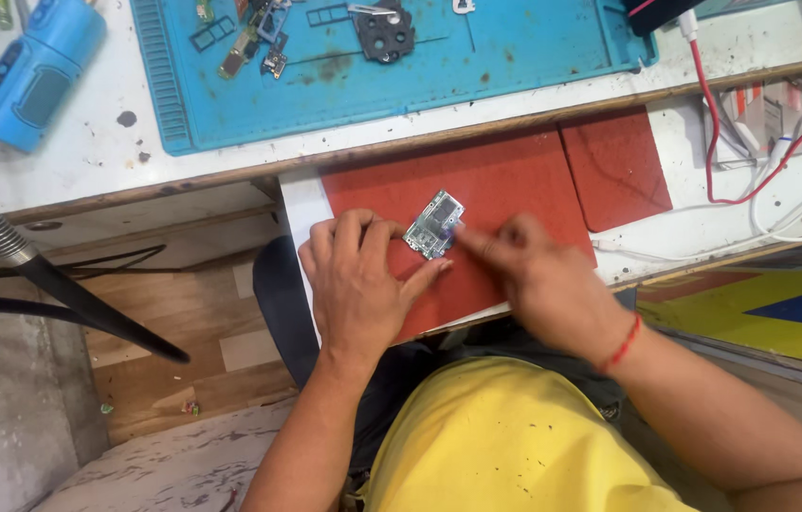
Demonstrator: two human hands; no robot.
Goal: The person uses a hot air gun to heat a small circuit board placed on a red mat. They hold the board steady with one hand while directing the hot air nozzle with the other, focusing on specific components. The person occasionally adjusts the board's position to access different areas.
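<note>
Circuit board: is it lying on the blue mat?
No, the circuit board lies on the red mat, between the left hand and right hand.

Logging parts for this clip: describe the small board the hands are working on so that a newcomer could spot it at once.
Start at the red mat on the pull-out shelf below the blue work mat. Near its middle lies a small circuit board, pinned by the left hand with the right hand touching its right edge. Unlike the loose parts up on the blue mat, it is a greenish rectangle with silvery shields, alone on red.
</note>
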